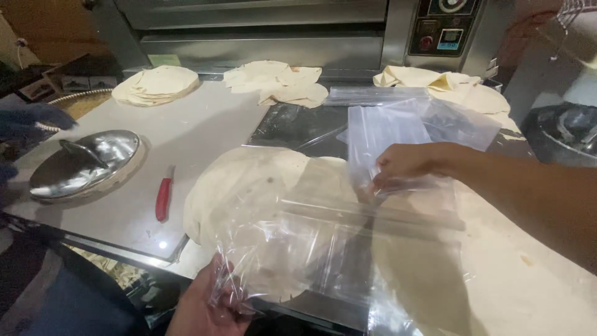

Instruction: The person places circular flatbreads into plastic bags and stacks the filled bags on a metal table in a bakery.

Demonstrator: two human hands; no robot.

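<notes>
Both hands (211, 305) (404, 165) hold a clear plastic bag (323, 230) over flatbreads (249, 186).

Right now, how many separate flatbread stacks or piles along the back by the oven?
3. A neat round stack back left on the white board, a loose pile at centre, and a folded pile back right, partly behind clear plastic bags. More may be hidden.

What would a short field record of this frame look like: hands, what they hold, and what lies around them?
left hand: grips the near edge of a clear plastic bag
right hand: pinches the bag's far edge
under bag: large round flatbread
board: red-handled knife, metal lid
back: flatbread stack, oven
far left: another person's gloved hand
</notes>
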